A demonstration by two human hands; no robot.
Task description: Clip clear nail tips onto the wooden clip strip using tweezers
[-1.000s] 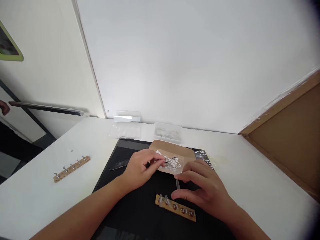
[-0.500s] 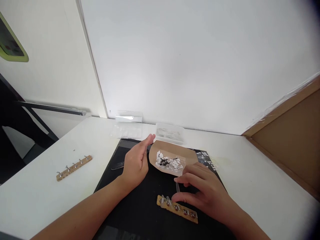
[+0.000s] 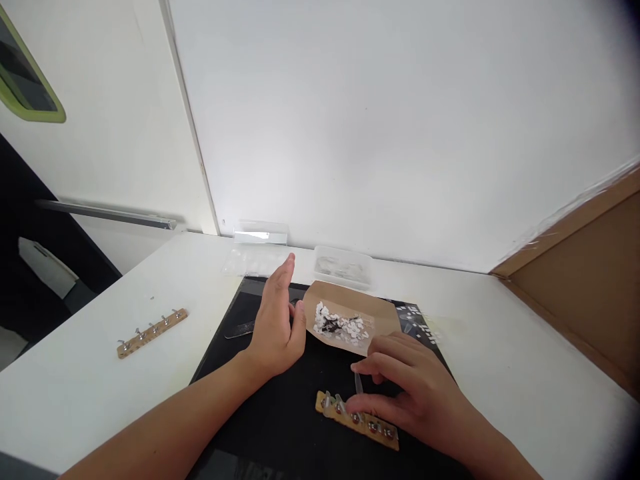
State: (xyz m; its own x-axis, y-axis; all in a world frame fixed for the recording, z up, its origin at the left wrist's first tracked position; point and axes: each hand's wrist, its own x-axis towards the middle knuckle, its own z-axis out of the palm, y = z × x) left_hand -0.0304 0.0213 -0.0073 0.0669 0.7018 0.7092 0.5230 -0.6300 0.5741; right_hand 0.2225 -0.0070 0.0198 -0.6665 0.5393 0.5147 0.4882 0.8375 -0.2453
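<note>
Evidently, the white counter [image 3: 510, 360] is the largest, and it carries the black mat [image 3: 280, 427] beneath the brown paper [image 3: 384, 317]. To the left of this paper, the left hand [image 3: 277, 327] is open, with fingers straight. At its near right corner is the right hand [image 3: 413, 373]. Nearer than the paper lies the wooden strip [image 3: 346, 418] with round beads. Upon the paper are white flakes [image 3: 353, 328]. Lastly, just before the paper, the right hand pinches a slim clear piece [image 3: 359, 382] between thumb and finger.

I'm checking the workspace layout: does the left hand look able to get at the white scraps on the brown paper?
Probably yes: the open left hand is beside the brown paper, and nothing visible blocks its way to the white scraps.
</note>
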